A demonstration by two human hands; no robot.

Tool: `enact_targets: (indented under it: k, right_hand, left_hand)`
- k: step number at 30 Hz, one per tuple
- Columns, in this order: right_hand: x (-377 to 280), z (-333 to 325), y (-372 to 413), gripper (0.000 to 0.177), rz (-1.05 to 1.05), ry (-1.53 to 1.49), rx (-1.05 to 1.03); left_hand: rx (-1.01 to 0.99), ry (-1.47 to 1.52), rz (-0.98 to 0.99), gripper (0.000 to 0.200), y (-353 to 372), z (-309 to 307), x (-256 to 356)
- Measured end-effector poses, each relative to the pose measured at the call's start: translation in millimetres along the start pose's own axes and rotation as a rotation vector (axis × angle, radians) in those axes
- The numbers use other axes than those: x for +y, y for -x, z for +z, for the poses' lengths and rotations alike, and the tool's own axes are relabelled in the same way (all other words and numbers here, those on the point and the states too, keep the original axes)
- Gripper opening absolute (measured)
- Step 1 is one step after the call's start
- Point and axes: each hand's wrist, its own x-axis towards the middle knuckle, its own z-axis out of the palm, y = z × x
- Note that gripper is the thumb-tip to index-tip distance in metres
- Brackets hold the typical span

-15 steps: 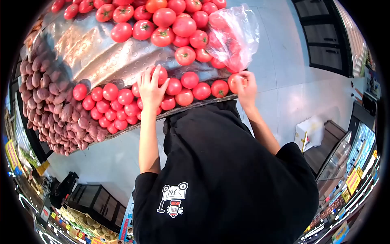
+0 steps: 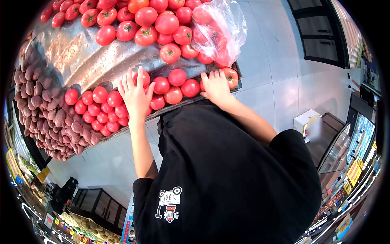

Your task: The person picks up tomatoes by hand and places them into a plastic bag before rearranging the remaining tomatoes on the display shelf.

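Red tomatoes (image 2: 173, 95) lie in rows along the front edge of the display stand. My left hand (image 2: 136, 94) rests over the row with its fingers spread, touching a tomato (image 2: 145, 79) beside its fingertips. Farther right, my right hand (image 2: 215, 86) lies on tomatoes near the stand's corner, fingers extended and slightly apart. One tomato (image 2: 230, 77) with a green stem mark sits just right of that hand. Behind it is a clear plastic bag (image 2: 227, 30) with tomatoes inside.
More tomatoes (image 2: 146, 17) are piled at the back on a silvery padded sheet (image 2: 81, 53). Sweet potatoes (image 2: 48, 118) fill the left side. Dark cabinets (image 2: 321, 32) stand at the upper right, and a white box (image 2: 305, 122) is on the right.
My right hand has moved left from the corner tomato onto its neighbours, and its fingers have opened out. My left hand's fingers are spread wider. The view has shifted slightly.
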Motion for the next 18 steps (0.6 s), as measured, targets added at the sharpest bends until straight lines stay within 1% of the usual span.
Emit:
enact_targets:
  k: [2, 4, 5, 7, 8, 9, 11, 12, 13, 14, 15, 17, 18]
  right_hand:
    - [-6.9, 3.0, -3.9, 0.075, 0.023, 0.035, -0.018]
    - [-8.4, 3.8, -7.3, 0.074, 0.029, 0.031, -0.060]
    - [-5.1, 2.5, -7.4, 0.072, 0.019, 0.006, -0.063]
    - [0.1, 1.4, -6.0, 0.073, -0.017, -0.045, -0.034]
    - [3.6, 1.0, -5.1, 0.073, -0.034, -0.073, -0.018]
    - [9.6, -0.1, -2.4, 0.080, -0.079, -0.109, 0.028]
    - [22.1, -2.3, 0.5, 0.079, -0.107, -0.250, 0.024]
    - [27.7, -5.7, 0.4, 0.078, -0.119, -0.319, 0.022]
    - [32.2, -21.1, 1.7, 0.076, -0.105, -0.393, -0.055]
    - [37.0, -23.1, 3.3, 0.075, -0.114, -0.507, -0.029]
    - [42.5, -24.2, 5.1, 0.074, -0.122, -0.621, -0.006]
    - [51.7, -18.2, 7.2, 0.073, -0.140, -0.856, 0.037]
    - [51.6, -14.6, 8.3, 0.074, -0.215, -0.938, 0.132]
  left_hand:
    - [0.066, 0.070, -0.012, 0.068, 3.7, -3.3, 22.6]
    - [0.097, 0.199, 0.061, 0.066, 5.6, -4.6, 61.2]
    - [0.046, 0.246, 0.103, 0.064, 8.1, -3.7, 78.7]
    - [0.026, 0.314, 0.168, 0.058, 13.7, 12.0, 105.1]
    - [-0.011, 0.337, 0.182, 0.056, 17.0, 17.2, 112.9]
    - [-0.025, 0.344, 0.196, 0.055, 20.4, 22.5, 117.1]
    - [-0.015, 0.367, 0.193, 0.054, 23.0, 20.8, 125.0]
    - [-0.004, 0.410, 0.144, 0.054, 25.6, 19.3, 127.7]
    - [0.009, 0.454, 0.096, 0.053, 28.8, 18.4, 130.3]
    - [0.024, 0.499, 0.050, 0.053, 31.9, 17.9, 132.6]
    - [0.042, 0.535, -0.028, 0.047, 34.8, 17.1, 134.9]
    - [-0.171, 1.068, -0.477, 0.049, 40.8, 14.6, 143.3]
    - [-0.283, 1.327, -0.707, 0.049, 42.2, 14.6, 146.9]
